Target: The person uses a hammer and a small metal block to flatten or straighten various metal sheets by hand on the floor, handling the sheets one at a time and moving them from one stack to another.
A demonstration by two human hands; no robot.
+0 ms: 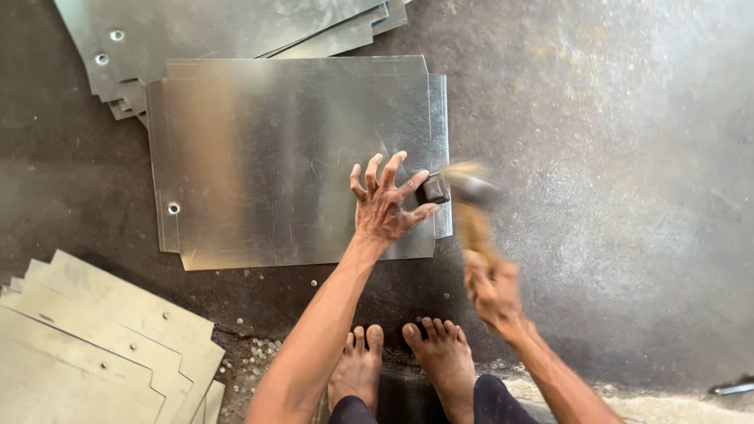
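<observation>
Dark floor [628, 157]; L hand [382, 208] flat on metal sheet [275, 157], R hand [491, 286] grip on hammer [463, 196].

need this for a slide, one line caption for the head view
Left hand pressing a metal sheet on the floor while the right hand swings a hammer at its edge.

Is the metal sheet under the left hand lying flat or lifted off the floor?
Flat. The metal sheet lies on the floor, pressed by the spread left hand.

Flat shiny metal sheet [275, 157] on floor; blurred wooden-handled hammer [463, 196] at its right edge.
</observation>
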